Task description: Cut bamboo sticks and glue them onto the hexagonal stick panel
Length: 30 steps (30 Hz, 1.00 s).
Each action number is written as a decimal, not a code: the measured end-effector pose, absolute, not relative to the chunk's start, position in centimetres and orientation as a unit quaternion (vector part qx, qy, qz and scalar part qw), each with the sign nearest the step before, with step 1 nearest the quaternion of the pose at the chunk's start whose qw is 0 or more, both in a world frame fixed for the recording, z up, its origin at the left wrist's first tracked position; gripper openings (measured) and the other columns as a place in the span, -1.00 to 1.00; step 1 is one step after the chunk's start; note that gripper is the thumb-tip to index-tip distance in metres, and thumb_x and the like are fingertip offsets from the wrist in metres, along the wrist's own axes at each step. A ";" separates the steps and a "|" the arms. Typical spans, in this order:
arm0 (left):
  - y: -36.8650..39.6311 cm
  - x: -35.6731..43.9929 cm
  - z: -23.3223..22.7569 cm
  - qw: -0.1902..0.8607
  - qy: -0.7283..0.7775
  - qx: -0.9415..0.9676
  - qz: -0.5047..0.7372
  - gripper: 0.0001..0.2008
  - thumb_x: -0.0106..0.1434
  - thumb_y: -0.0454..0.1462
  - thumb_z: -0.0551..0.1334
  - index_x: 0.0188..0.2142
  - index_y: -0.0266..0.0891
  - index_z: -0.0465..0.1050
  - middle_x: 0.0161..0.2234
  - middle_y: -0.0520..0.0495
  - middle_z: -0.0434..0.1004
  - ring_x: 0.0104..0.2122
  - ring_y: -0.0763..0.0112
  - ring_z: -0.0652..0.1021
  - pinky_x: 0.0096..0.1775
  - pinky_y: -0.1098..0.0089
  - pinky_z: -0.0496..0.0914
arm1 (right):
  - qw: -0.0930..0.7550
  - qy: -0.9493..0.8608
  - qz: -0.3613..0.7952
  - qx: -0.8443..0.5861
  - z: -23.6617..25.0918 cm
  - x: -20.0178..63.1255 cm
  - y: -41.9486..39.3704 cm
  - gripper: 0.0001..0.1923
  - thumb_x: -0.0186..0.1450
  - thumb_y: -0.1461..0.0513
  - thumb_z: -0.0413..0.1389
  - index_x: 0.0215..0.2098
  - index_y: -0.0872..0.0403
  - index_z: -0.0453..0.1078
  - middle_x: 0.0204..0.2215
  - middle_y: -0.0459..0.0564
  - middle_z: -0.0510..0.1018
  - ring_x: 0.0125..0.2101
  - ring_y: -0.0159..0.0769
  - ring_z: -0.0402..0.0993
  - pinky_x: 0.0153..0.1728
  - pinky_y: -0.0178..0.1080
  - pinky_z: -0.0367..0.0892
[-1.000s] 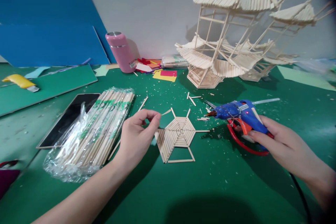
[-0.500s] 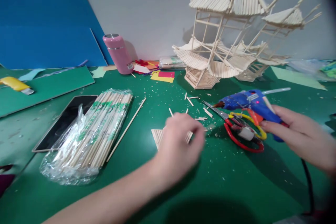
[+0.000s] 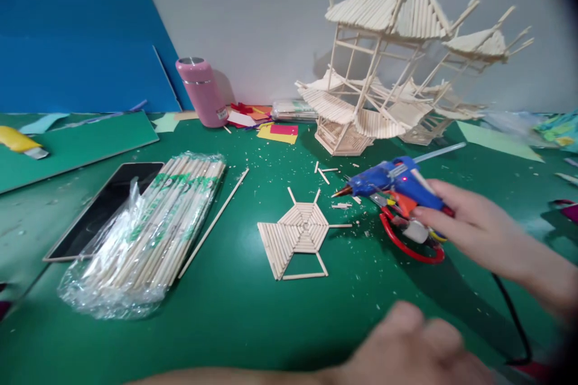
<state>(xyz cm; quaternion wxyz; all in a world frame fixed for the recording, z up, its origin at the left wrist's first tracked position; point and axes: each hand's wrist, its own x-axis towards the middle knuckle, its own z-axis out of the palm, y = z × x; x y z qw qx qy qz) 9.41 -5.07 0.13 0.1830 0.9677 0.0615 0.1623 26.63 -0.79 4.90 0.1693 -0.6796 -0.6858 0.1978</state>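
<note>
My right hand (image 3: 465, 222) is wrapped round a blue glue gun (image 3: 383, 178), its nozzle pointing left and a clear glue stick sticking out of the back. Under the gun lie red and yellow scissors (image 3: 413, 252), partly covered. My left hand (image 3: 415, 346) is low at the front edge of the view, blurred, with its fingers curled and their tips hidden. Between the hands and the bagged sticks, a flat hexagonal web of short wooden sticks (image 3: 306, 227) rests on the green table, with a filled panel on its left and bare spokes elsewhere.
Left of the web are a loose chopstick (image 3: 214, 222), a plastic-wrapped bundle of chopsticks (image 3: 158, 222) and a dark phone (image 3: 99, 210). Behind stand a pink flask (image 3: 201, 93) and stick-built pavilions (image 3: 370, 90). A yellow cutter (image 3: 20, 141) lies far left; cut stick pieces (image 3: 324, 175) are scattered centrally.
My left hand has moved off the stick web toward the front right, uncovering it. My right hand has brought the glue gun left and slightly down, closer to the web.
</note>
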 end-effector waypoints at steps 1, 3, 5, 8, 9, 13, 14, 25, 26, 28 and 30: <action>-4.2 8.0 -0.1 0.179 0.083 0.965 0.171 -0.74 0.17 -0.20 0.18 -0.64 -0.15 0.37 -0.58 -0.04 0.38 -0.46 0.40 0.42 -0.49 0.35 0.26 | 0.164 -0.689 0.207 -0.675 4.2 25.9 -0.6 -0.76 0.25 0.05 -0.08 -0.28 0.02 0.26 -0.51 -0.14 0.41 -0.51 -0.33 0.31 -0.53 -0.31 0.20; -2.6 4.8 -0.4 0.156 0.183 0.937 0.253 -0.79 0.12 -0.21 0.19 -0.61 -0.19 0.35 -0.59 -0.02 0.35 -0.47 0.34 0.37 -0.44 0.29 0.24 | 0.160 -0.693 0.197 -0.674 2.8 25.1 0.1 -0.77 0.26 0.06 -0.09 -0.32 0.04 0.24 -0.57 -0.16 0.38 -0.55 -0.34 0.29 -0.55 -0.31 0.18; -1.1 1.9 -0.3 0.147 0.263 0.915 0.267 -0.85 0.20 -0.30 0.10 -0.47 -0.22 0.39 -0.50 -0.05 0.41 -0.42 0.34 0.36 -0.36 0.26 0.24 | 0.161 -0.695 0.168 -0.681 1.6 24.9 1.1 -0.77 0.24 0.07 -0.09 -0.37 0.04 0.24 -0.60 -0.17 0.35 -0.57 -0.34 0.27 -0.56 -0.32 0.16; 0.4 -1.1 -0.3 0.141 0.349 0.879 0.292 -0.88 0.21 -0.36 0.09 -0.37 -0.24 0.40 -0.42 -0.08 0.45 -0.36 0.33 0.38 -0.31 0.27 0.23 | 0.152 -0.697 0.139 -0.687 0.1 25.0 2.6 -0.78 0.23 0.08 -0.07 -0.39 0.05 0.26 -0.57 -0.14 0.38 -0.55 -0.33 0.31 -0.55 -0.32 0.17; 0.7 -1.7 -0.5 0.129 0.370 0.866 0.309 -0.89 0.20 -0.36 0.10 -0.38 -0.25 0.39 -0.42 -0.08 0.45 -0.37 0.33 0.39 -0.32 0.27 0.23 | 0.145 -0.700 0.133 -0.687 -0.2 25.1 3.0 -0.78 0.23 0.08 -0.07 -0.39 0.05 0.27 -0.55 -0.13 0.40 -0.54 -0.32 0.32 -0.53 -0.32 0.18; 1.4 -2.4 -1.7 0.112 0.413 0.842 0.327 -0.90 0.19 -0.36 0.10 -0.38 -0.25 0.39 -0.41 -0.08 0.48 -0.38 0.33 0.43 -0.32 0.28 0.26 | 0.127 -0.704 0.100 -0.692 -1.0 25.6 3.8 -0.75 0.22 0.07 -0.06 -0.34 0.06 0.32 -0.43 -0.03 0.42 -0.46 -0.25 0.36 -0.47 -0.27 0.19; 1.5 -2.5 -1.9 0.115 0.418 0.841 0.325 -0.89 0.19 -0.35 0.10 -0.39 -0.25 0.39 -0.42 -0.07 0.48 -0.39 0.34 0.43 -0.32 0.28 0.27 | 0.122 -0.703 0.090 -0.694 -1.1 25.8 3.9 -0.74 0.22 0.07 -0.05 -0.33 0.07 0.33 -0.42 -0.02 0.41 -0.44 -0.23 0.36 -0.46 -0.25 0.19; 2.1 -3.2 -2.0 0.145 0.451 0.818 0.325 -0.86 0.19 -0.31 0.10 -0.41 -0.24 0.42 -0.44 -0.07 0.49 -0.40 0.33 0.44 -0.32 0.30 0.32 | 0.112 -0.695 0.045 -0.708 -1.2 26.5 3.2 -0.73 0.22 0.06 -0.05 -0.32 0.05 0.36 -0.47 -0.04 0.42 -0.50 -0.25 0.36 -0.50 -0.25 0.22; 2.1 -3.2 -2.0 0.148 0.453 0.817 0.324 -0.86 0.19 -0.31 0.10 -0.41 -0.24 0.42 -0.44 -0.07 0.49 -0.40 0.33 0.44 -0.33 0.31 0.32 | 0.111 -0.695 0.038 -0.709 -1.3 26.6 3.2 -0.73 0.22 0.07 -0.05 -0.29 0.05 0.36 -0.44 -0.02 0.42 -0.47 -0.22 0.37 -0.48 -0.23 0.24; 2.1 -3.2 -1.9 0.153 0.455 0.816 0.321 -0.86 0.19 -0.31 0.10 -0.42 -0.23 0.43 -0.45 -0.07 0.48 -0.40 0.34 0.44 -0.33 0.32 0.33 | 0.109 -0.694 0.023 -0.712 -1.3 26.8 3.2 -0.68 0.20 0.07 -0.02 -0.19 0.08 0.35 -0.34 0.05 0.42 -0.39 -0.14 0.39 -0.42 -0.17 0.27; 2.1 -3.2 -2.0 0.157 0.454 0.818 0.316 -0.85 0.19 -0.31 0.10 -0.42 -0.23 0.43 -0.45 -0.07 0.48 -0.40 0.34 0.43 -0.33 0.31 0.33 | 0.117 -0.693 0.002 -0.712 -0.8 26.6 2.9 -0.59 0.20 0.04 -0.02 -0.09 0.11 0.32 -0.24 0.12 0.40 -0.30 -0.06 0.39 -0.36 -0.10 0.29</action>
